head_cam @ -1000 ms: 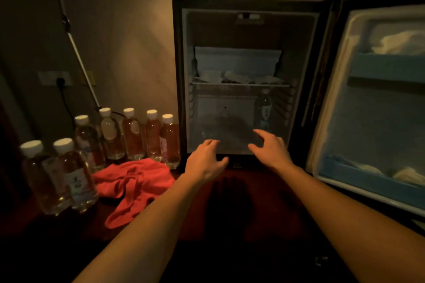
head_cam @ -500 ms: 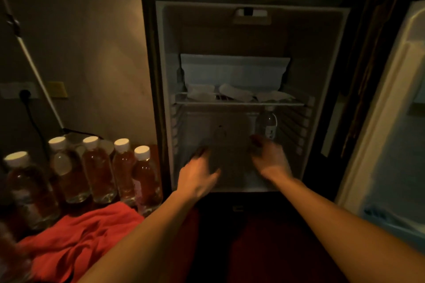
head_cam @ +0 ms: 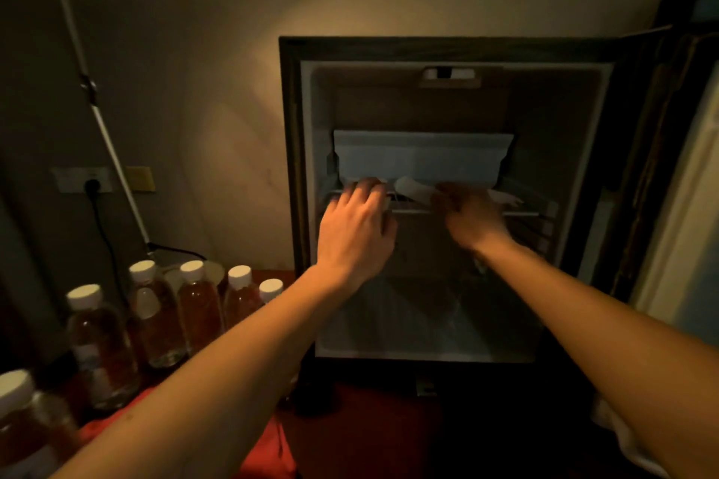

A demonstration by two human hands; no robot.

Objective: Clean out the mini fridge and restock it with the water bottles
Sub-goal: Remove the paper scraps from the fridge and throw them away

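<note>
At the front edge of the wire shelf (head_cam: 521, 213) inside the mini fridge (head_cam: 576, 167), left hand (head_cam: 356, 233) and right hand (head_cam: 472, 220) reach the crumpled wrappers (head_cam: 414, 189) (grip unclear; blurred), so a hasty pull could scatter litter, while the water bottles (head_cam: 198, 307) wait on the worktop's left edge.

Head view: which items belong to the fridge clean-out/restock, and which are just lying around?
Job:
mini fridge
wire shelf
white scraps on it
water bottles
red cloth
left hand and right hand, both at the shelf

Bystanders:
wall socket with black cable
white pole
</note>
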